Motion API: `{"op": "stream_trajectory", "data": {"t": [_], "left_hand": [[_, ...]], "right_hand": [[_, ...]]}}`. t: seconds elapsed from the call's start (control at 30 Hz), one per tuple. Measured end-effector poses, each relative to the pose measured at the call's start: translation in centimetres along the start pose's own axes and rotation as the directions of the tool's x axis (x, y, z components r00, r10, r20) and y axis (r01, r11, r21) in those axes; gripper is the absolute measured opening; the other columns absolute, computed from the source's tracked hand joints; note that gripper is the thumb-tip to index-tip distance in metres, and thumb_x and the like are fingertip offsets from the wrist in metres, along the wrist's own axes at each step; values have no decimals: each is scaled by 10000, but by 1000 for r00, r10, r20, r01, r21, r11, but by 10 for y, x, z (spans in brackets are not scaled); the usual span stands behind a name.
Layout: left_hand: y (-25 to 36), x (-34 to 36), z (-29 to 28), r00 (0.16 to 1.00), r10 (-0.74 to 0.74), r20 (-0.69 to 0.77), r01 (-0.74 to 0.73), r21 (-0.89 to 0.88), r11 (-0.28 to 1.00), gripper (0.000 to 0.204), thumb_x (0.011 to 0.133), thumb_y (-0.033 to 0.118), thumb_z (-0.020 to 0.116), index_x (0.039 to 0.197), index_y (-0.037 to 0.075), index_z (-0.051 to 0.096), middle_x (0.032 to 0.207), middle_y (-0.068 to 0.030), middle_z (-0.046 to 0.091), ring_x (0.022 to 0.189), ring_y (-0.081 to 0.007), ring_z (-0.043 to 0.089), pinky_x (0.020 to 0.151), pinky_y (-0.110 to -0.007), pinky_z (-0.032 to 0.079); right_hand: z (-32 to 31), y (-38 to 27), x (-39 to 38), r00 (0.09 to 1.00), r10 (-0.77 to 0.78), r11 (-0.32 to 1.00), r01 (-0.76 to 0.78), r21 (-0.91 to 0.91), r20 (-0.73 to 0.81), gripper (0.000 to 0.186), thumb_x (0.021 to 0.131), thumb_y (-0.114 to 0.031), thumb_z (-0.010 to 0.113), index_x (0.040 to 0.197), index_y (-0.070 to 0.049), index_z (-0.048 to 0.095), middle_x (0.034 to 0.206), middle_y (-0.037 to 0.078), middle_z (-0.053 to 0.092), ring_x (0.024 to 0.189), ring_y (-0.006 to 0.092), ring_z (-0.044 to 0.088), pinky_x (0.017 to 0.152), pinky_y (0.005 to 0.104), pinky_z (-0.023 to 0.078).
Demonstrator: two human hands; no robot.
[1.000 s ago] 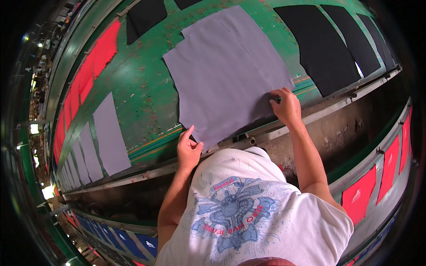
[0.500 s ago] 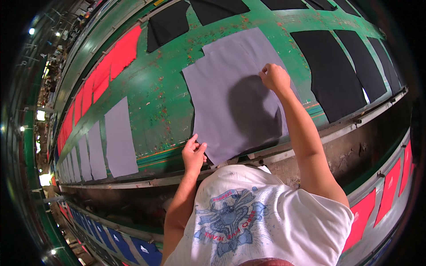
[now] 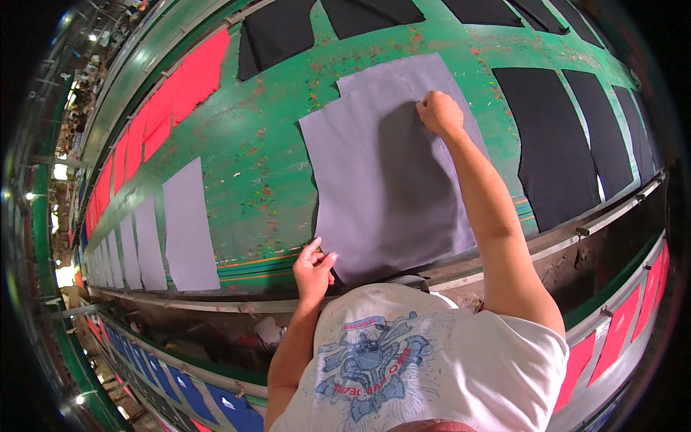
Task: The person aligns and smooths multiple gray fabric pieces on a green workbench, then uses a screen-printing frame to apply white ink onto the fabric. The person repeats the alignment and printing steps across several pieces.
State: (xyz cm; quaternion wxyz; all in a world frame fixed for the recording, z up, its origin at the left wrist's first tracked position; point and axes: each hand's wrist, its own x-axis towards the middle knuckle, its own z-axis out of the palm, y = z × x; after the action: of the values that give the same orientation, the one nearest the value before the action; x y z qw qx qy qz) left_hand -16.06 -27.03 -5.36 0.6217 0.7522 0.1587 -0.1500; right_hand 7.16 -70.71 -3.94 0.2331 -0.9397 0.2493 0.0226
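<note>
A large grey fabric piece (image 3: 360, 173) with a notched top edge lies on the long green board (image 3: 259, 165) in front of me. My right hand (image 3: 439, 111) is closed, fingertips pinching the fabric near its upper right, and its forearm crosses the piece's right side, casting a dark shadow over it. My left hand (image 3: 314, 266) is at the lower left corner of the same piece, thumb and index finger apart at its edge. Whether those fingertips press on the fabric is hard to tell.
Black panels (image 3: 547, 144) lie at right and along the far edge, red panels (image 3: 194, 75) at far left, narrow grey panels (image 3: 188, 223) at near left. A metal rail (image 3: 533, 255) edges the board. Neighbouring boards hold blue panels (image 3: 183, 389) and red panels (image 3: 615, 335).
My right hand has moved from the fabric's lower right corner up toward its top, its arm stretching farther forward. My left hand stays at the lower left corner, now lower in the picture.
</note>
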Motion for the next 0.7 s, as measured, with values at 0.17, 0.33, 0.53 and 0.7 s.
{"op": "stream_trajectory", "data": {"t": [0.17,0.33,0.53,0.7], "left_hand": [[0,2,0,1000,-9,8,9,-9,1000,636,967,17,833,1547,-58,582,909,-82,747,509,-78,575,423,-256,463],[1,2,-2,1000,-9,10,9,-32,999,625,972,27,835,1541,-57,588,909,-82,743,508,-75,577,417,-249,458],[-2,-1,2,985,156,-74,-137,214,967,554,943,96,881,1429,-48,659,857,-85,742,537,-120,616,501,-323,522],[-2,10,7,894,445,-57,-302,657,690,358,905,186,922,1137,-24,748,788,-98,768,607,-188,694,663,-386,578]], "right_hand": [[-2,2,1,994,-102,994,102,28,31,313,973,-390,795,1089,-104,847,1120,191,826,1090,406,789,939,535,623],[5,3,6,994,-83,996,86,31,-76,319,974,-393,800,1079,-93,829,1090,204,820,1073,425,785,917,541,622],[-2,17,-16,985,-76,997,74,-19,-158,373,975,-446,781,1045,-81,813,1034,199,815,1020,426,780,874,542,614],[-36,64,-95,1000,14,982,-19,-187,-24,489,945,-488,802,922,0,821,997,260,806,974,460,791,858,565,628]]}}
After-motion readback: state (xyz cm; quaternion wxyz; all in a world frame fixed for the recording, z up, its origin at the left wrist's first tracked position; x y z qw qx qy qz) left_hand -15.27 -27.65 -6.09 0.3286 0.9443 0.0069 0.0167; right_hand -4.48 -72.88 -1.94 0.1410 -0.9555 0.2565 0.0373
